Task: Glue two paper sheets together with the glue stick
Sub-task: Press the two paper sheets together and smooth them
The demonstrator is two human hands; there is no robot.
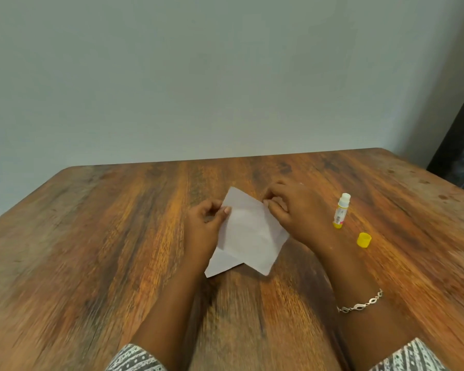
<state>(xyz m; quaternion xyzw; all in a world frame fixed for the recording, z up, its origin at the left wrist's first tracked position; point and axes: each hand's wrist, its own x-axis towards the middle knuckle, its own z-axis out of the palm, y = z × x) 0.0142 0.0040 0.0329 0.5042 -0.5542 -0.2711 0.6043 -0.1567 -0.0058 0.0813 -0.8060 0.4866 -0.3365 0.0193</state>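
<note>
Pinching the paper sheets (248,231) from both sides — my left hand (205,222) has thumb and fingers closed on the left edge, my right hand (289,210) is closed on the far right corner. They sit mid-table, one sheet skewed over the other, its corner poking out low-left; the frame is blurred, so whether they are pressed flat or partly lifted I can't tell. Risks: sheets bond crooked if I press now with the corners off; thin paper may crease or tear under a tight pinch; the glue stick (340,210) stands uncapped, upright, near my right hand — a sideways sweep of that wrist could topple it, and it may dry out. The yellow cap (364,239) lies loose just beside it, could roll. The table (105,236) has open room left and front; edges well apart from the work.
</note>
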